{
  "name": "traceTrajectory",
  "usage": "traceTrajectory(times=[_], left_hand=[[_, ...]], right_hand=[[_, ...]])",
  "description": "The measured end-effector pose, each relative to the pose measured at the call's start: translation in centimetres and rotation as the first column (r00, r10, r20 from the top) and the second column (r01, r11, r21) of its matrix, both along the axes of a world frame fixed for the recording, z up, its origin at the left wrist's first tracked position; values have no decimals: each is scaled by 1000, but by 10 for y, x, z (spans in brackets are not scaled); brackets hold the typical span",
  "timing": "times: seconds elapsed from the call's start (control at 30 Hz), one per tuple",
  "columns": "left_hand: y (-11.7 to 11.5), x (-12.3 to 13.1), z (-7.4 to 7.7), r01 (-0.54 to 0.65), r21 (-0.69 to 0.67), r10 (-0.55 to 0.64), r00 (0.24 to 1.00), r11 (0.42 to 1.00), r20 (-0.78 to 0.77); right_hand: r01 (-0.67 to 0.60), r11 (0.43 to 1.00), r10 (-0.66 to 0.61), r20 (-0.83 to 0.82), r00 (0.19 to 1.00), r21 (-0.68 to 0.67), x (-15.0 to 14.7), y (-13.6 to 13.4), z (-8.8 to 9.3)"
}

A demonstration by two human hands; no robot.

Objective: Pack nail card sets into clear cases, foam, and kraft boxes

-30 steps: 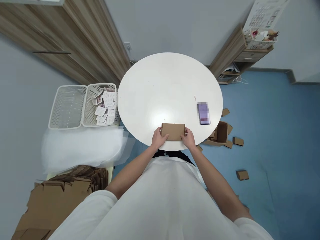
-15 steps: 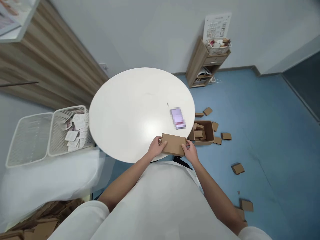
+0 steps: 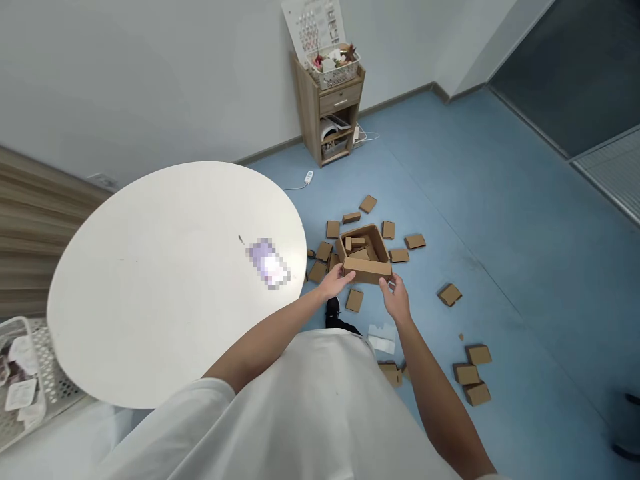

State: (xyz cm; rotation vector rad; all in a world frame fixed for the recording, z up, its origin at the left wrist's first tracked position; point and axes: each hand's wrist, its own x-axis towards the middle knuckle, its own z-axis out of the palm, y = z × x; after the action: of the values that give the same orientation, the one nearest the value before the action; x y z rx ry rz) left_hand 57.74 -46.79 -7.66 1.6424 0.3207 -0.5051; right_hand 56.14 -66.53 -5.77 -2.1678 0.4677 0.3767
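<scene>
I hold a small closed brown cardboard box (image 3: 367, 270) between both hands, off the right edge of the round white table (image 3: 150, 287) and above the floor. My left hand (image 3: 336, 283) grips its left end and my right hand (image 3: 396, 298) grips its right end, fingers curled on it. Right behind the held box, an open cardboard carton (image 3: 364, 245) stands on the blue floor with several small boxes inside.
Several small cardboard boxes (image 3: 470, 373) lie scattered on the blue floor around the carton. A blurred phone-like object (image 3: 269, 263) lies near the table's right edge. A wooden cabinet (image 3: 330, 113) with a basket on top stands by the wall. A white mesh basket (image 3: 25, 380) sits at the lower left.
I have turned to the right. Both hands carried the small box from the table's near edge out over the floor, up to the open carton.
</scene>
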Motion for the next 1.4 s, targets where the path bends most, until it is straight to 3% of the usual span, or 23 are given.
traceTrajectory(times=[0.1, 0.23, 0.33, 0.5, 0.63, 0.8, 1.03, 1.13, 1.2, 1.4], left_hand=[[-16, 15, -5, 45, -92, -47, 999, 995, -23], [-12, 6, -4, 66, -157, -84, 991, 985, -109], [8, -16, 5, 50, -184, -81, 983, 982, -166], [68, -66, 30, -108, -142, 94, 990, 984, -102], [123, -123, 43, -310, -14, 310, 951, 951, -19], [178, -205, 41, -560, 75, 559, 828, 825, 34], [232, -303, 34, -729, 114, 730, 682, 675, 44], [244, -328, 30, -760, 155, 765, 643, 632, 34], [249, -334, 27, -742, 182, 752, 658, 646, 13], [255, -311, 23, -556, 198, 573, 818, 807, -41]], right_hand=[[42, 999, -42, -4, 999, -4, 8, -12, -2], [54, 998, -53, -26, 998, 38, 4, -9, -5], [-19, 996, 21, -27, 999, 88, 0, 9, -6], [-253, 956, 250, 43, 967, 147, -2, 67, -1], [-450, 880, 430, 149, 890, 148, -14, 129, 15], [-631, 763, 598, 214, 772, 144, -53, 199, 29], [-840, 528, 819, 187, 543, 126, -127, 281, 28], [-878, 476, 870, 123, 478, 46, -140, 301, 34], [-857, 514, 858, 54, 512, -41, -136, 306, 36], [-756, 595, 753, -139, 643, -273, -84, 303, 30]])
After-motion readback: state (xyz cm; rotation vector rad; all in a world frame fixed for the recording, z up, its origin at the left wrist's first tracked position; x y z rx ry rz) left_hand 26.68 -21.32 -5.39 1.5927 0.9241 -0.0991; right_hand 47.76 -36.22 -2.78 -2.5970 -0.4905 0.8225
